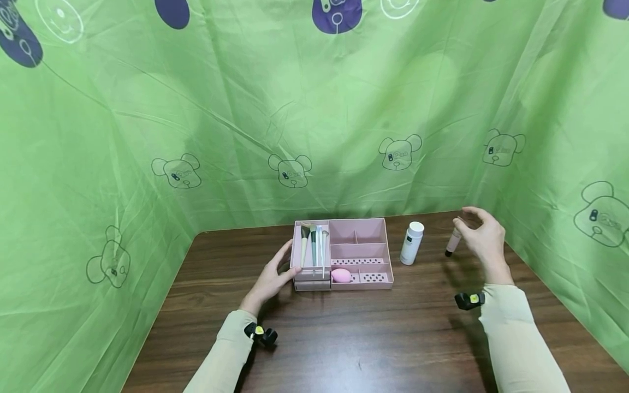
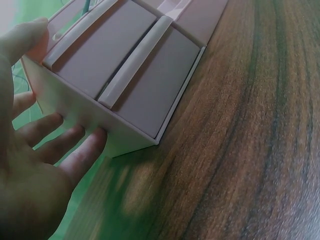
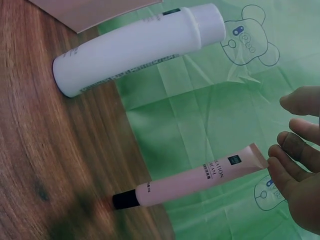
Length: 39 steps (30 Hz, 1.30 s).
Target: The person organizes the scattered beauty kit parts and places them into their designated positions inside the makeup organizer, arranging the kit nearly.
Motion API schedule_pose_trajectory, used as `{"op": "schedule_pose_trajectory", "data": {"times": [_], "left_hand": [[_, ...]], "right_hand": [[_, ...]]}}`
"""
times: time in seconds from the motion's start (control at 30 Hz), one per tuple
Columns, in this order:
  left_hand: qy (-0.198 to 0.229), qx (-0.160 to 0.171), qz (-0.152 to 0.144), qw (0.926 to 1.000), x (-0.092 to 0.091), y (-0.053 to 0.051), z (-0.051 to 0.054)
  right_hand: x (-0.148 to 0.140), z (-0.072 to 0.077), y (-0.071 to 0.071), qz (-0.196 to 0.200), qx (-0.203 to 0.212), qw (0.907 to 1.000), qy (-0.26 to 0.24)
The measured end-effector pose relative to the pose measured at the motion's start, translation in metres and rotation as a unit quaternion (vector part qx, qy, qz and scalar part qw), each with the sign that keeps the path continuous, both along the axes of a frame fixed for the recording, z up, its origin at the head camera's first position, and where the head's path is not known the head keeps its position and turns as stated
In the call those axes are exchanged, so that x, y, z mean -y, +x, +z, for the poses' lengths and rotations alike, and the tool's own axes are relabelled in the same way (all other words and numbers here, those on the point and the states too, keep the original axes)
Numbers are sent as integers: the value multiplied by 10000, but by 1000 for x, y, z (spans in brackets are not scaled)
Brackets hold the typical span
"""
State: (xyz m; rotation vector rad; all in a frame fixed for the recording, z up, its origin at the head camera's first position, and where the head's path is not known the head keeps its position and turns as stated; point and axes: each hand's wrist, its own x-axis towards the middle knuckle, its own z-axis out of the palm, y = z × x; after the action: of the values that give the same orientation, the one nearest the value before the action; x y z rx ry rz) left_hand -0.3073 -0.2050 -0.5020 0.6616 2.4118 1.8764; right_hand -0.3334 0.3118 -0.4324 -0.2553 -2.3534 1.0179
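Observation:
A pink makeup organizer [image 1: 361, 238] stands on the table; several makeup brushes [image 1: 313, 245] lie on its left top, and a pink makeup sponge [image 1: 341, 275] sits in a front compartment. My left hand [image 1: 270, 281] rests against its left side, thumb at the top front edge, fingers [image 2: 82, 155] spread along the side wall. A pale pink cream tube [image 3: 195, 181] stands upright on its black cap. Beside its flat top end is my right hand [image 1: 484, 237], fingers loosely bent and parted from the thumb. Whether a fingertip touches the tube, I cannot tell.
A white bottle [image 1: 411, 243] with a white cap stands between the organizer and the tube. Green printed cloth [image 1: 334, 109] hangs behind and on both sides of the brown wooden table [image 1: 373, 344].

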Motion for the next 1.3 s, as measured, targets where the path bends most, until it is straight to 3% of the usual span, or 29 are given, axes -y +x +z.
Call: {"op": "schedule_pose_trajectory", "data": {"times": [0.17, 0.3, 0.73, 0.83, 0.97, 1.07, 1.3], "left_hand": [[-90, -32, 177, 9998, 2, -9, -15], [-117, -52, 220, 9997, 3, -10, -18], [-159, 25, 199, 9997, 4, -12, -20], [-195, 86, 145, 9997, 3, -8, -12], [-175, 62, 121, 9998, 2, -7, -11], [-140, -9, 185, 9997, 3, -10, -18], [-193, -17, 278, 9994, 3, -11, -19]], "right_hand": [[-2, -1, -2, -10, 42, 10000, -15], [-4, -3, -3, 12, 116, 9999, 48], [-14, -25, -13, -25, 19, 9989, 473], [-17, -32, -15, -67, 140, 9987, 476], [-21, -42, -16, -188, 412, 9983, 372], [-22, -46, -17, -286, 480, 9981, 257], [-23, -50, -18, -321, 431, 9984, 183]]}}
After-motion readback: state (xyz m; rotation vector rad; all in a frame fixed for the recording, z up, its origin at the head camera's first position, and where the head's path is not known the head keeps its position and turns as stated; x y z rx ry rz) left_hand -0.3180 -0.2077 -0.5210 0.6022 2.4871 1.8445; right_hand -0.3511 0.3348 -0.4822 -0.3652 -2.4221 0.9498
